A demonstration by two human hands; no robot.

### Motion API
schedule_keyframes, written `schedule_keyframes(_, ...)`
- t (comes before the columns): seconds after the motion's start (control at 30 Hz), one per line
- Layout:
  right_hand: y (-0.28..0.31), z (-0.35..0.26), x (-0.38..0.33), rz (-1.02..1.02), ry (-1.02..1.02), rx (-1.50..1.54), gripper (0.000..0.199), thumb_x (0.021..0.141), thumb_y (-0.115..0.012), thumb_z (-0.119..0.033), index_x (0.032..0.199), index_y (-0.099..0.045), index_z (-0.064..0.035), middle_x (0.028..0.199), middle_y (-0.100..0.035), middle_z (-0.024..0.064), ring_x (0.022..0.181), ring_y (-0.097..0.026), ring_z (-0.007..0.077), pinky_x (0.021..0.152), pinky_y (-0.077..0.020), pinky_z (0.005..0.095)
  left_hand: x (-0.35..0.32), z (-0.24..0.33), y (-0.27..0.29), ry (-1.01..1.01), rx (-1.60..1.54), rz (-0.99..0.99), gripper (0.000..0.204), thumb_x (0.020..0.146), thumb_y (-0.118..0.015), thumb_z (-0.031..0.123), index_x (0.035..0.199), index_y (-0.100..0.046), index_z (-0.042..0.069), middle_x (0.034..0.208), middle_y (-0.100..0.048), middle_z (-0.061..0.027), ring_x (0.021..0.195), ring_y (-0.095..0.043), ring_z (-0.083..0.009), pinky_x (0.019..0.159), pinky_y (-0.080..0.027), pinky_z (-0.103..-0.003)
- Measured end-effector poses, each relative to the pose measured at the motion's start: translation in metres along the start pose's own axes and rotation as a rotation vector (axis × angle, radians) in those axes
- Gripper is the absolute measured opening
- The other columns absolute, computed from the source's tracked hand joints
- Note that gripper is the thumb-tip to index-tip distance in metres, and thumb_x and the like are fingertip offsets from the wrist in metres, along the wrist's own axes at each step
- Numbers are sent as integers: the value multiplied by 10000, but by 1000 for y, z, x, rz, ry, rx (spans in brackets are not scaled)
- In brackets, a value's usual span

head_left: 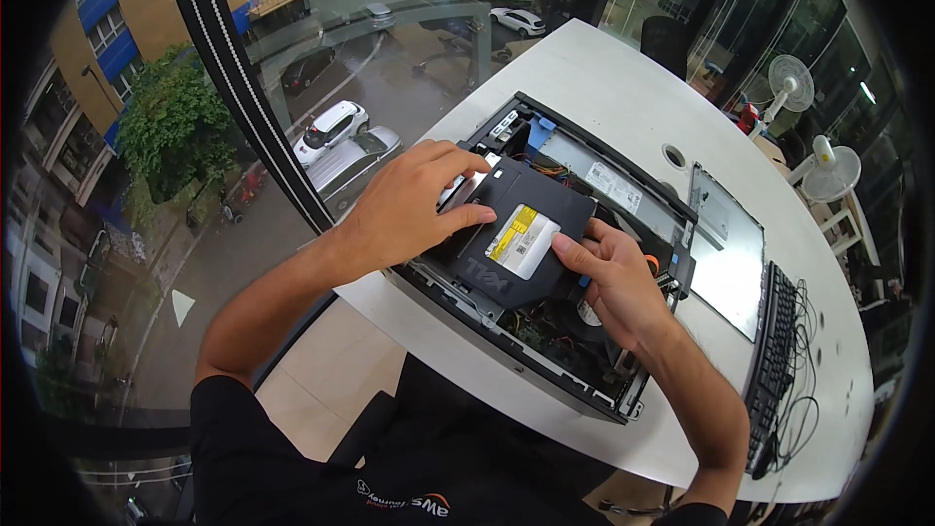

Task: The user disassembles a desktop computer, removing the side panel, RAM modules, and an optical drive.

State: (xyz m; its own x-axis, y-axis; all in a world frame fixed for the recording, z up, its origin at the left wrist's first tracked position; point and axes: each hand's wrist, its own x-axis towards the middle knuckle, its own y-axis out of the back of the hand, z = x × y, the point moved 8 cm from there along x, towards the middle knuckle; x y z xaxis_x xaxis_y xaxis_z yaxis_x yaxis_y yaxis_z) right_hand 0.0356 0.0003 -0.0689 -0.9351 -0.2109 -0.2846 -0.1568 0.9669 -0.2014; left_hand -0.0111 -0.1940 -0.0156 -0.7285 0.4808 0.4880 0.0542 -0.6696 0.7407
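Both hands hold a flat black optical drive (pixel 518 234) with a yellow and white label on its top. My left hand (pixel 414 200) grips its far left edge, thumb on the upper face and fingers over the end. At the right edge, the thumb of my right hand (pixel 618 278) presses on top, with the other fingers curled at the side and partly hidden. Directly beneath is an open desktop computer case (pixel 584 394), lying flat on the table. Cables, a blue latch and a metal bay show inside; the drive hides the middle of the interior.
The white curved table (pixel 594 73) carries a detached metal side panel (pixel 730 253) right of the case. Beyond it lies a black keyboard (pixel 771 360) with a loose cable (pixel 804 399). A round cable hole (pixel 672 154) is behind the case. Glass windows stand along the left.
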Motion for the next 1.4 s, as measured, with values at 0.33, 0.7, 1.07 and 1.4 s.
schedule_keyframes(0.33, -13, 3, 6, -30, 4, 10, 479, 965, -682, -180, 1343, -478, 32, 1193, -679, 144, 1048, -661, 159, 905, -543, 327, -1, -4, -1, -15, -73, -46, 355, 817, -800, 237, 1091, -686, 42, 1116, -658, -105, 1059, -584, -266, 900, -483, -375)
schedule_keyframes(0.7, -1, -2, 13, 25, 104, -254, 484, 912, -754, -230, 1230, -576, 89, 999, -730, 147, 863, -692, 137, 748, -565, 270, -7, -9, -10, 19, 15, -166, 291, 884, -734, 238, 1104, -664, 60, 1291, -537, -99, 1281, -446, -272, 1089, -312, -413)
schedule_keyframes(1.07, 5, -14, 22, 26, 73, -716, 610, 792, -838, -450, 925, -646, 114, 618, -659, 97, 398, -570, 107, 398, -426, 206, -11, -1, -15, -57, 95, -155, 256, 934, -638, 145, 1166, -612, 40, 1357, -518, -117, 1316, -439, -289, 1089, -298, -435)
schedule_keyframes(1.4, 2, -45, 11, 186, 504, -1112, 434, 769, -841, -410, 777, -737, 11, 685, -676, 81, 631, -646, 181, 597, -492, 327, -10, -1, -16, -34, 101, -153, 239, 937, -633, 133, 1141, -643, 11, 1317, -549, -125, 1327, -417, -324, 1079, -388, -434)
